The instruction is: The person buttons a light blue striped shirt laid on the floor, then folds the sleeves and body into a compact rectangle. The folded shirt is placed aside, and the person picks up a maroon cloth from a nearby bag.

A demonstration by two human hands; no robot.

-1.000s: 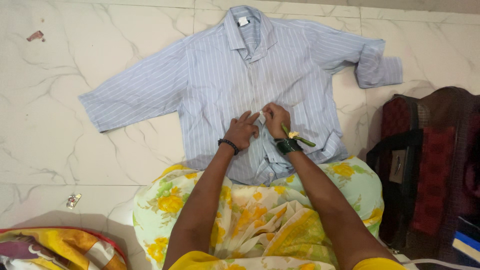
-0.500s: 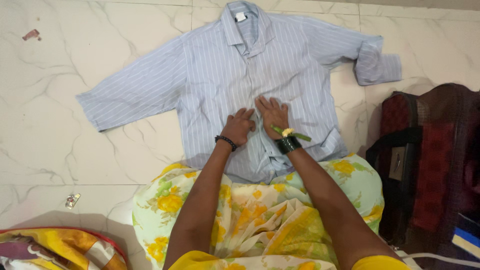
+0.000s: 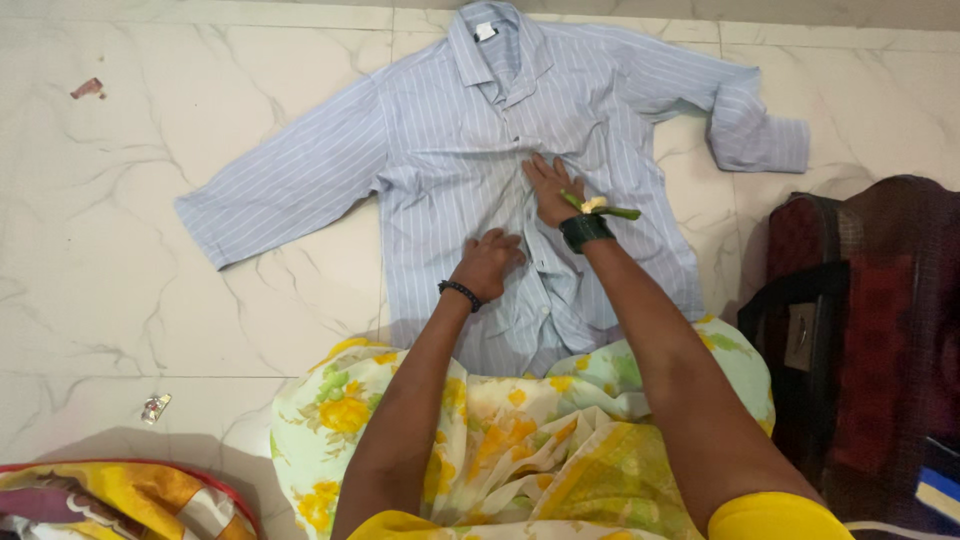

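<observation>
Pressing flat on the striped shirt [image 3: 450, 150]: right hand [image 3: 548, 187] fingers spread, left hand [image 3: 488, 262] fingers loosely together; shirt hem hidden under lap

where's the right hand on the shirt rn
In the head view the right hand lies flat on the chest of the striped shirt, just right of the button line and farther up than the left hand.
</observation>
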